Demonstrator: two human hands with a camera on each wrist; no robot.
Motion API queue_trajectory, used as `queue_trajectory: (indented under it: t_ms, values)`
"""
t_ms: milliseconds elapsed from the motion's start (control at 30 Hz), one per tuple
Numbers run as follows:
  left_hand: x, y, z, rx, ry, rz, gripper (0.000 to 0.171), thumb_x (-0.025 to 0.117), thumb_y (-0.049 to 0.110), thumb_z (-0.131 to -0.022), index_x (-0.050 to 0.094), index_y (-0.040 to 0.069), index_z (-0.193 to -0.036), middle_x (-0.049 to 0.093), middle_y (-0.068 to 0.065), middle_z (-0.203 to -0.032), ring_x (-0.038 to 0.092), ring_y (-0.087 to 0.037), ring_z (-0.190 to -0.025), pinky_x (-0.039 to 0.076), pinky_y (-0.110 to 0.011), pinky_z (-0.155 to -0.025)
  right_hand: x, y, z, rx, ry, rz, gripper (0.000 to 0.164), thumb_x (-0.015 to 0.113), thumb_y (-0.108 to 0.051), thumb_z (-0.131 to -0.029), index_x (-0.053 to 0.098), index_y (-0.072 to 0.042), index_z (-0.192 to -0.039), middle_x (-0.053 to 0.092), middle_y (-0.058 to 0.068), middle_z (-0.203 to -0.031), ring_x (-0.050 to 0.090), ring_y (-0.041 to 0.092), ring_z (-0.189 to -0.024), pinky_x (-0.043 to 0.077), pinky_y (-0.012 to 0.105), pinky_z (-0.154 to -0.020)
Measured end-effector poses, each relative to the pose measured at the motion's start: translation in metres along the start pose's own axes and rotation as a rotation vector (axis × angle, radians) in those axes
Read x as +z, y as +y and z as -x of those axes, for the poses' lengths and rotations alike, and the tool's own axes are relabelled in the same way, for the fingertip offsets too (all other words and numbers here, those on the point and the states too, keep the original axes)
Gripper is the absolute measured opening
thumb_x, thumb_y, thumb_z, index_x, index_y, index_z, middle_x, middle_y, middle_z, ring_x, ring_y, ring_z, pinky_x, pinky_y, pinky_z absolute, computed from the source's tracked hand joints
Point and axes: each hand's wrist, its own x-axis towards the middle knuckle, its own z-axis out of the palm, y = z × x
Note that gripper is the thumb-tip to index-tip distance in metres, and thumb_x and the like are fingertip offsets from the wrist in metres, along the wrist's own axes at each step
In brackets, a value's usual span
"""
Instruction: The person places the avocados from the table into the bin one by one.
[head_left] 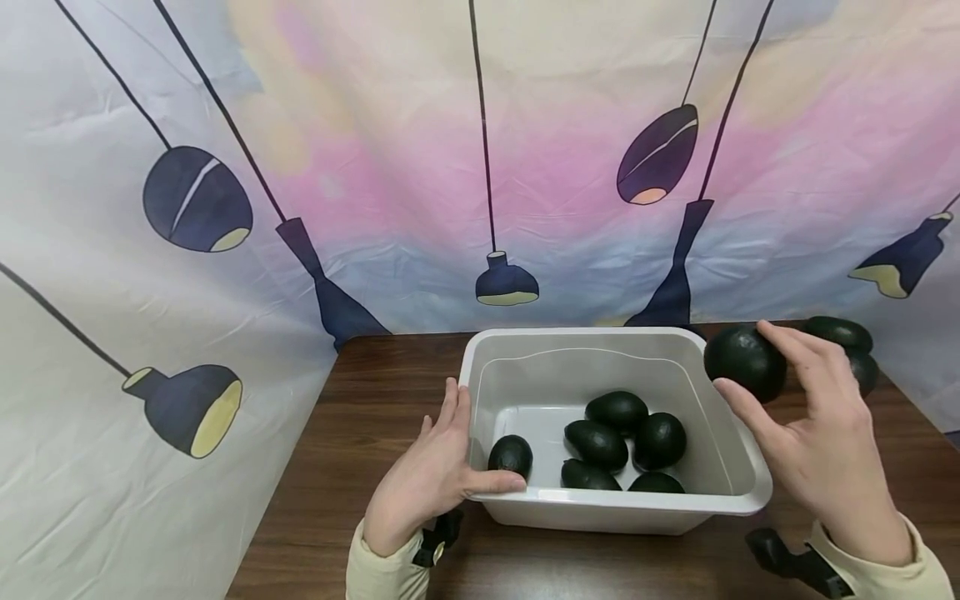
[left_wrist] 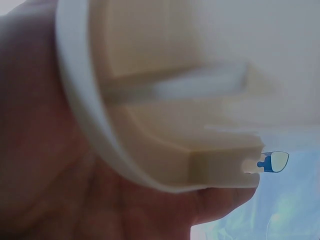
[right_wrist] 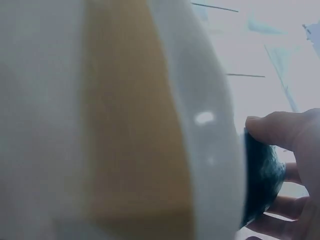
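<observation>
Since the right hand [head_left: 828, 433] only pinches the avocado [head_left: 745, 364] in its fingers, it could slip outside the bin [head_left: 577, 332]. The left hand [head_left: 431, 475] touches the bin, thumb spread wide.

Against the left hand [head_left: 431, 479] we find the bin [head_left: 600, 497] of smooth pale plastic, its wall rather matt, while its rim catches a bright gloss nearest the right hand [head_left: 832, 442]. In the right hand's fingers, the held avocado [head_left: 745, 362] has dark skin with a soft shine; the avocados [head_left: 596, 444] between the hands share that sheen. Beneath both hands we see a table [head_left: 360, 433] with a wood-grain surface, smooth and faintly reflective. Beyond them hangs printed cloth [head_left: 375, 125], rippled and lightly lustrous. At the wrists, the sleeves [head_left: 382, 575] look like matt fabric.
</observation>
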Motion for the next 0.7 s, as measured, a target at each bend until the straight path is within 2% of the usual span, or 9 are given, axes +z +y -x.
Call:
queue_trajectory:
  t_ms: [67,100,167,233,300,367,567,700]
  values:
    - [0.000,0.000,0.000,0.003,0.001,-0.002,0.134,0.073,0.072,-0.065,0.006,-0.004,-0.153,-0.007,-0.021,-0.159,0.020,-0.047,-0.140,0.021,-0.059,-0.112,0.004,-0.001,0.000,-0.021,-0.010,-0.022,0.071,0.073,-0.050,-0.083,0.057,-0.005,-0.136,0.054,0.022,-0.130,0.047,0.031,-0.119,0.032,0.020,-0.097]
    - [0.000,0.000,0.000,0.002,0.001,-0.005,0.134,0.073,0.072,-0.065,0.006,-0.004,-0.153,-0.007,-0.021,-0.159,0.020,-0.048,-0.140,0.021,-0.059,-0.112,0.006,-0.001,0.001,-0.022,-0.032,-0.026,0.070,0.075,-0.046,-0.083,0.057,-0.005,-0.136,0.054,0.021,-0.130,0.047,0.032,-0.120,0.033,0.027,-0.097]
    - [0.000,0.000,0.000,0.006,0.003,-0.008,0.134,0.073,0.072,-0.065,0.006,-0.004,-0.153,-0.007,-0.021,-0.159,0.020,-0.045,-0.141,0.020,-0.059,-0.112,0.010,-0.001,0.002,-0.019,-0.076,-0.028,0.068,0.082,-0.032,-0.079,0.056,-0.006,-0.137,0.054,0.021,-0.129,0.047,0.033,-0.118,0.033,0.040,-0.094]
    - [0.000,0.000,0.000,0.013,0.005,-0.013,0.134,0.072,0.072,-0.065,0.006,-0.004,-0.153,-0.007,-0.022,-0.158,0.019,-0.042,-0.142,0.020,-0.059,-0.112,0.013,-0.001,0.002,-0.004,-0.120,-0.013,0.072,0.085,-0.018,-0.074,0.055,-0.008,-0.138,0.054,0.021,-0.128,0.048,0.033,-0.115,0.031,0.048,-0.084]
    - [0.000,0.000,0.000,0.021,0.010,-0.013,0.133,0.072,0.072,-0.066,0.007,-0.005,-0.153,-0.006,-0.023,-0.158,0.018,-0.040,-0.142,0.020,-0.060,-0.112,0.015,-0.001,0.002,-0.001,-0.154,0.008,0.075,0.085,-0.010,-0.071,0.054,-0.009,-0.139,0.053,0.021,-0.128,0.048,0.032,-0.108,0.028,0.050,-0.079]
    - [0.001,0.000,0.000,0.028,0.015,-0.011,0.133,0.072,0.072,-0.066,0.008,-0.006,-0.153,-0.005,-0.024,-0.158,0.019,-0.040,-0.142,0.021,-0.060,-0.111,0.017,0.001,0.001,-0.014,-0.177,0.025,0.075,0.085,-0.010,-0.071,0.054,-0.009,-0.139,0.053,0.021,-0.128,0.048,0.032,-0.105,0.028,0.051,-0.078]
    - [0.001,0.000,0.000,0.020,0.012,-0.014,0.133,0.072,0.072,-0.067,0.008,-0.006,-0.153,-0.004,-0.024,-0.158,0.021,-0.044,-0.141,0.022,-0.060,-0.111,0.022,0.008,0.000,-0.064,-0.290,0.061,0.076,0.083,-0.011,-0.073,0.051,-0.011,-0.142,0.053,0.019,-0.130,0.047,0.037,-0.113,0.030,0.057,-0.084]
    - [0.001,-0.001,0.000,0.020,0.009,-0.011,0.133,0.072,0.072,-0.067,0.008,-0.006,-0.153,-0.005,-0.025,-0.158,0.020,-0.044,-0.141,0.021,-0.060,-0.112,0.024,0.010,0.000,-0.080,-0.326,0.079,0.078,0.083,-0.013,-0.074,0.049,-0.014,-0.144,0.053,0.018,-0.131,0.047,0.036,-0.115,0.030,0.056,-0.083]
